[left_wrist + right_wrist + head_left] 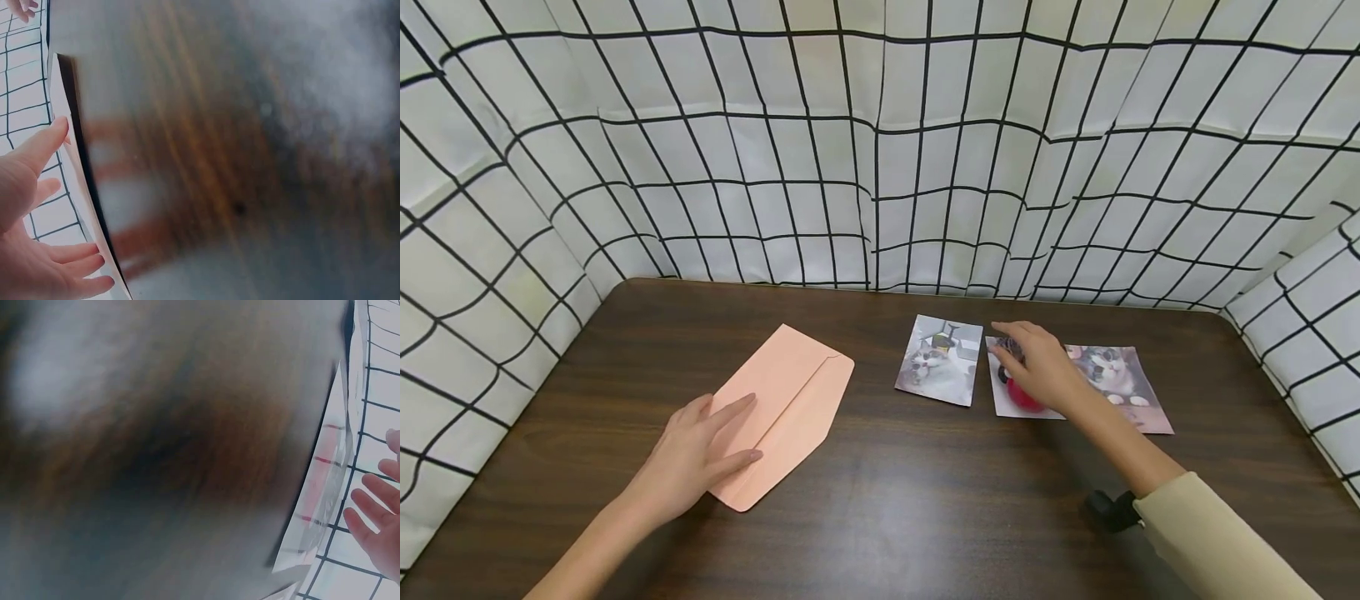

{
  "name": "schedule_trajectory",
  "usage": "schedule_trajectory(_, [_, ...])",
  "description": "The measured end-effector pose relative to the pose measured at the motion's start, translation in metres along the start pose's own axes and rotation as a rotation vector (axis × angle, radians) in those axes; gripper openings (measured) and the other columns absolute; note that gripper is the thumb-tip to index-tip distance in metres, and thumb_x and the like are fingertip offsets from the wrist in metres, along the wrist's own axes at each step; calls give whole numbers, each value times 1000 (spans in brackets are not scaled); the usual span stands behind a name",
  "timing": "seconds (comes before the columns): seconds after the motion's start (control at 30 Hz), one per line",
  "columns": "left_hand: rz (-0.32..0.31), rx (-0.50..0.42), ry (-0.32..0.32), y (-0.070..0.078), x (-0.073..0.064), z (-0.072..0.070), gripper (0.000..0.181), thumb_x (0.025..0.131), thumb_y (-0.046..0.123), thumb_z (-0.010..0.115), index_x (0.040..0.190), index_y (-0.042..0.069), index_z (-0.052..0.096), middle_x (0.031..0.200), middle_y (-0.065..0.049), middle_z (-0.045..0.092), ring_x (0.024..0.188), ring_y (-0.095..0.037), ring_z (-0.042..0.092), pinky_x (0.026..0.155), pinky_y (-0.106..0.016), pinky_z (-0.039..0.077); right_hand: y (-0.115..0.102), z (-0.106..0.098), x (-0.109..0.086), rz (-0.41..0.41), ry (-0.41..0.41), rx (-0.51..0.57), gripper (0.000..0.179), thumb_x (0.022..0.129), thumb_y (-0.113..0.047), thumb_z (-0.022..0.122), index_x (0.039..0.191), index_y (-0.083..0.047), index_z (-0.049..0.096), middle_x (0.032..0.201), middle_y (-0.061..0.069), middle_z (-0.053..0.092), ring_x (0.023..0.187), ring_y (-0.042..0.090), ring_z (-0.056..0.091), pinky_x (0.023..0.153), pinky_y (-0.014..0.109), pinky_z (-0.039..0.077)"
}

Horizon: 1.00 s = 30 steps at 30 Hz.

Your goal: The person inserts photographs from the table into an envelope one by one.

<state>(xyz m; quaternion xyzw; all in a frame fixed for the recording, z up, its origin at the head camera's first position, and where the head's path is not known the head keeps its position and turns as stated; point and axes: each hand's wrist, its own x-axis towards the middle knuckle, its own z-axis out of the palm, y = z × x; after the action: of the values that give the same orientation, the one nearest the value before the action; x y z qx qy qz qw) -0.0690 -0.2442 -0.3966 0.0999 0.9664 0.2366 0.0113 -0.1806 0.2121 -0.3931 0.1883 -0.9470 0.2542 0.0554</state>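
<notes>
A peach-coloured paper envelope (801,379) lies slanted on the dark wooden table, its pointed flap side toward the right. My left hand (681,462) rests on its lower left part, fingers spread and fairly straight. In the left wrist view, the fingertips (60,124) meet the envelope's thin edge. Over on the right, my right hand (1041,367) is above a white card with a red picture (1022,398), covering part of it. Its fingers (374,509) are extended and apart from the card in the right wrist view.
Left of the red-pictured card lies a grey cat photo (938,362). A pinkish cat photo (1116,379) lies to its right. White cloth with a black grid (820,167) hangs around the back and sides of the table (880,517).
</notes>
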Motion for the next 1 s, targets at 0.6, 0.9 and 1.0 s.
schedule_trajectory(0.6, [-90,-96,15,-1,8,-3,72,80,31,93,142,9,62,138,-38,41,127,-58,36,87,-73,31,2,12,32,132,-94,35,39,106,-16,64,136,8,64,126,27,63,113,40,60,100,55,51])
schedule_trajectory(0.9, [-75,-111,27,-2,6,-2,74,80,31,93,144,10,62,139,-36,40,125,-53,37,90,-68,31,0,18,40,153,-102,20,34,104,-14,66,127,11,66,120,27,63,113,41,59,99,56,49])
schedule_trajectory(1.0, [-51,-115,44,-3,6,-1,74,80,30,93,143,9,62,139,-36,39,124,-52,36,89,-67,32,-1,18,42,186,-115,18,33,104,-14,66,126,10,66,119,26,62,113,40,58,100,56,48])
